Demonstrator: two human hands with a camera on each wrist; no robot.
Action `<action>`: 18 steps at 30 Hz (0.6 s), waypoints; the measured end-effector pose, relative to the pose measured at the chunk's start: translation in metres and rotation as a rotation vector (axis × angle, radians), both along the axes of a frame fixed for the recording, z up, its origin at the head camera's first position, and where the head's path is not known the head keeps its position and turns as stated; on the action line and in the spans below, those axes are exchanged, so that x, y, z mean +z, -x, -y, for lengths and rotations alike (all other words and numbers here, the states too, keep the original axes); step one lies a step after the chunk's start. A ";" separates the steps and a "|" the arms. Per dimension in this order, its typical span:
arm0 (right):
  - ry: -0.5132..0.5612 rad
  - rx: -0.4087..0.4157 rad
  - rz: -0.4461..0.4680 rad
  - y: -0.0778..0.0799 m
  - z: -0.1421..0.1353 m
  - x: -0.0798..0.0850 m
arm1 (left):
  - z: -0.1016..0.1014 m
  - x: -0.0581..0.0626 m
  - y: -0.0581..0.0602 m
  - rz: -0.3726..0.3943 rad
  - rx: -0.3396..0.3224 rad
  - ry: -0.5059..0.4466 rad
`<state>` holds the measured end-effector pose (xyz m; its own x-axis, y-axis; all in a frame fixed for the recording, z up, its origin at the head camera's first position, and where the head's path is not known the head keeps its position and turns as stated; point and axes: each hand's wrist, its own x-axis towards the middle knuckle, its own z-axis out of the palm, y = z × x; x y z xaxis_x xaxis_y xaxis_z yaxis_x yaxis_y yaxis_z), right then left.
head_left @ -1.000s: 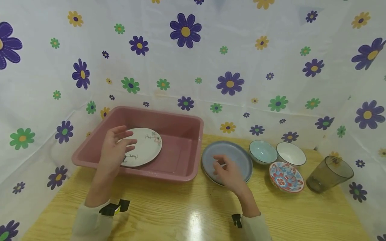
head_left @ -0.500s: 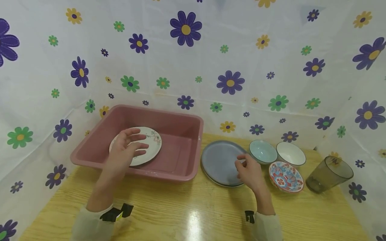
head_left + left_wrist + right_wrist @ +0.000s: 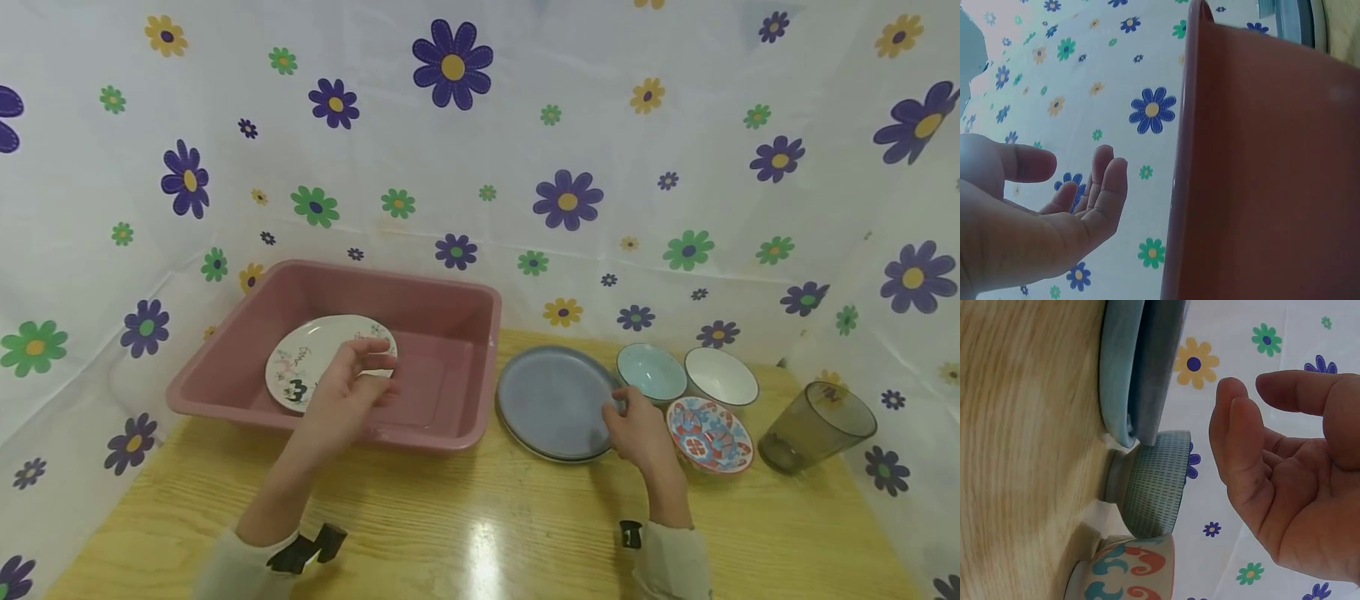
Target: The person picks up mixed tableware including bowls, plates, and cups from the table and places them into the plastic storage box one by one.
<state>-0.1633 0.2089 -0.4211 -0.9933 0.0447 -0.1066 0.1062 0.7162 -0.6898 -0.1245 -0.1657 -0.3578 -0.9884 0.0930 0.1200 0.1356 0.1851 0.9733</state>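
Observation:
My left hand (image 3: 345, 400) hovers over the front part of a pink plastic basin (image 3: 450, 439), fingers loosely bent and holding nothing. Inside the basin lies a white plate (image 3: 296, 362) with a painted pattern, partly hidden by that hand. My right hand (image 3: 639, 429) is at the right edge of a grey-blue plate (image 3: 555, 400). In the right wrist view its fingers (image 3: 1244, 434) curve toward the thumb with a gap and nothing between. The grey-blue plate is stacked on a lighter blue plate (image 3: 1116, 375).
Right of the plates stand a pale blue bowl (image 3: 651, 372), a white bowl (image 3: 722, 377) and a red-and-blue patterned bowl (image 3: 708, 435). A tinted glass (image 3: 813, 427) stands farthest right on the wooden table (image 3: 420, 517). A flowered sheet (image 3: 360, 150) surrounds the table at back and sides.
My left hand has moved right across the white plate, uncovering its left part. The right hand has shifted right, from over the grey-blue plate to its right edge.

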 end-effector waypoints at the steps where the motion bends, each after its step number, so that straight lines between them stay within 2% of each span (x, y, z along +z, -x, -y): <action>1: -0.007 0.001 0.011 0.000 -0.001 0.000 | -0.003 -0.001 -0.001 -0.011 -0.013 0.000; 8: -0.040 -0.005 0.055 0.000 -0.006 -0.002 | -0.020 -0.001 -0.012 -0.022 -0.093 0.003; 14: -0.034 -0.048 0.106 0.000 -0.013 -0.004 | -0.027 0.000 -0.019 -0.025 -0.155 0.017; 18: -0.042 -0.075 0.125 -0.001 -0.018 -0.007 | -0.031 -0.004 -0.020 -0.072 -0.191 0.086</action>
